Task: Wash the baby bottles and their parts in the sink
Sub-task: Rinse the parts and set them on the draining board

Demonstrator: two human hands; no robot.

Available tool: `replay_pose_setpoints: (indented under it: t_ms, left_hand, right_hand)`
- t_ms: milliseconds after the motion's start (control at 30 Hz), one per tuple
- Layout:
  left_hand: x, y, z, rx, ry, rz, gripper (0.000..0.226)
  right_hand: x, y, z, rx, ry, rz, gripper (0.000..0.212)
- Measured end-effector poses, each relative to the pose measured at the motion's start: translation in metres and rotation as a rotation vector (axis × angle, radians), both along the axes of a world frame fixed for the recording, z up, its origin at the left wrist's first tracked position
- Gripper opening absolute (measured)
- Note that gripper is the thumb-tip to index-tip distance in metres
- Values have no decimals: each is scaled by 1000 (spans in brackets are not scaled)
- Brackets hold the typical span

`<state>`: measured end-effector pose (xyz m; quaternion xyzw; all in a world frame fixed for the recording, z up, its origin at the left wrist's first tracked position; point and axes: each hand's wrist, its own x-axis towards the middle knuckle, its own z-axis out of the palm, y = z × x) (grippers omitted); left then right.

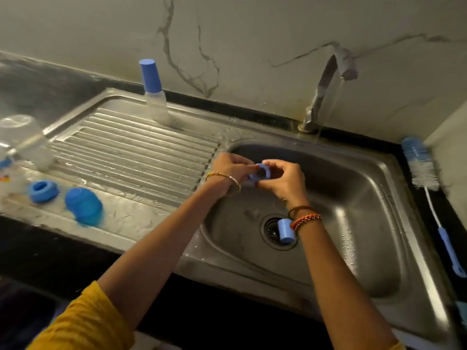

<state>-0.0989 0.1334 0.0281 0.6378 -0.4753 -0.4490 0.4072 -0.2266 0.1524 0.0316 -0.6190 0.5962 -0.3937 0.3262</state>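
Note:
Over the left side of the steel sink (374,205), my left hand (231,173) and my right hand (283,179) both grip a small blue bottle ring (261,173) between their fingertips. A blue cap (285,232) lies on its side by the drain. On the drainboard (131,152) a blue collar ring (43,190) and a blue dome cap (84,205) rest near the front edge. A clear bottle (27,142) lies upside down at the far left. A small capped bottle (154,94) stands upright at the back.
The tap (326,89) at the back runs a thin stream of water into the sink. A blue and white bottle brush (427,193) lies on the dark counter right of the basin. A marble wall rises behind.

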Motion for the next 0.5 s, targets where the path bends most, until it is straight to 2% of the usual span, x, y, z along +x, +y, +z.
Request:
replay_pose_setpoints:
  t_ms: [133, 267, 400, 500]
  left_hand:
    - [53, 0, 31, -76, -31, -26, 25]
    - [124, -2, 58, -128, -129, -16, 21]
    - [207, -6, 66, -59, -293, -48, 24]
    - [263, -11, 65, -14, -412, -79, 22]
  right_hand:
    - [40, 0, 22, 36, -187, 78, 45]
    - [104, -4, 36, 138, -445, 121, 21]
    - [187, -4, 36, 177, -440, 135, 28]
    - [240, -5, 32, 248, -489, 172, 23]
